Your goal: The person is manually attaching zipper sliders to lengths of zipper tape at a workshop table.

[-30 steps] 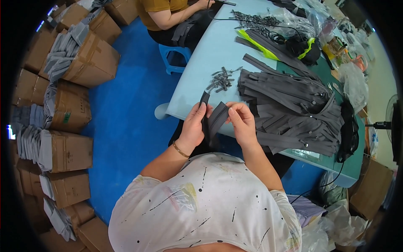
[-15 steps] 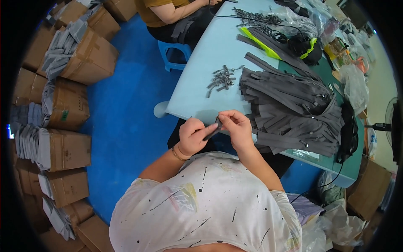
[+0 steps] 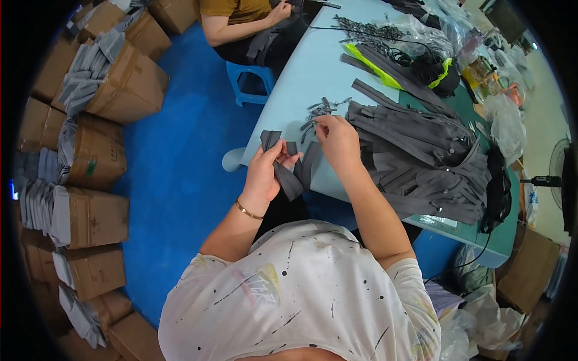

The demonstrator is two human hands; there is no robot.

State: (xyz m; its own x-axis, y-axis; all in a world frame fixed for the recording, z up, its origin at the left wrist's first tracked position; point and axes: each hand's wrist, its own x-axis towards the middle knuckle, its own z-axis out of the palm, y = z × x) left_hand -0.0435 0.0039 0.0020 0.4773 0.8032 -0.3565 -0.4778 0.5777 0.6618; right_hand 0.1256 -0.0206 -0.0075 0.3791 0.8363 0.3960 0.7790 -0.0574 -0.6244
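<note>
My left hand is closed on a dark grey zipper strip, which loops down below the fingers and up toward the table edge. My right hand reaches over the table, fingertips pinched at the near side of a small pile of zipper pulls with short grey tabs. Whatever lies between those fingertips is too small to make out. Right of this hand, a big heap of dark grey zipper strips covers the table, some with shiny metal sliders.
The pale table has a larger pile of zipper pulls, neon yellow strips and plastic bags. A co-worker sits on a blue stool at the far left side. Cardboard boxes line the left; a fan stands right.
My hands have moved apart from where they worked together. The right went forward to the zipper-pull pile; the left shifted slightly left, now with a longer looped zipper strip showing. The co-worker's hand rose.
</note>
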